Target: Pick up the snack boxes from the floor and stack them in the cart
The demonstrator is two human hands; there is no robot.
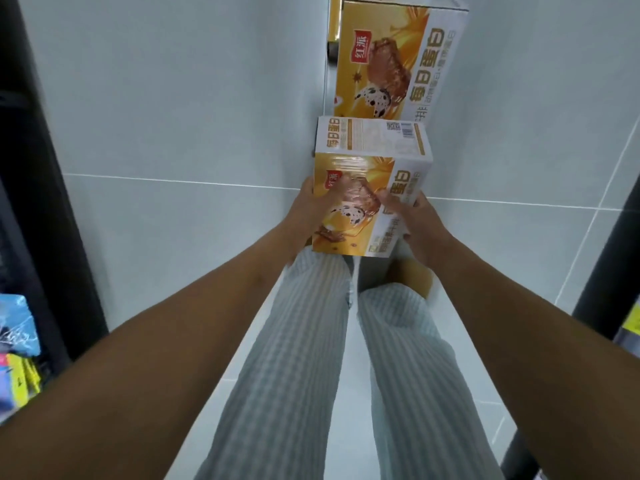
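Note:
A yellow and white snack box (372,157) with a meat picture sits low in front of my legs. My left hand (317,209) grips its left side, fingers curled onto the printed face. My right hand (414,220) holds its right lower corner, fingers wrapped round the edge. A second, larger-looking box of the same kind (398,60) stands farther away on the pale tiled floor (173,116), just behind the held one. The cart is not in view.
A dark shelf post (45,188) runs down the left, with coloured packets (17,337) at its foot. Another dark post (609,258) stands at the right. My legs in striped grey trousers (294,358) fill the lower middle.

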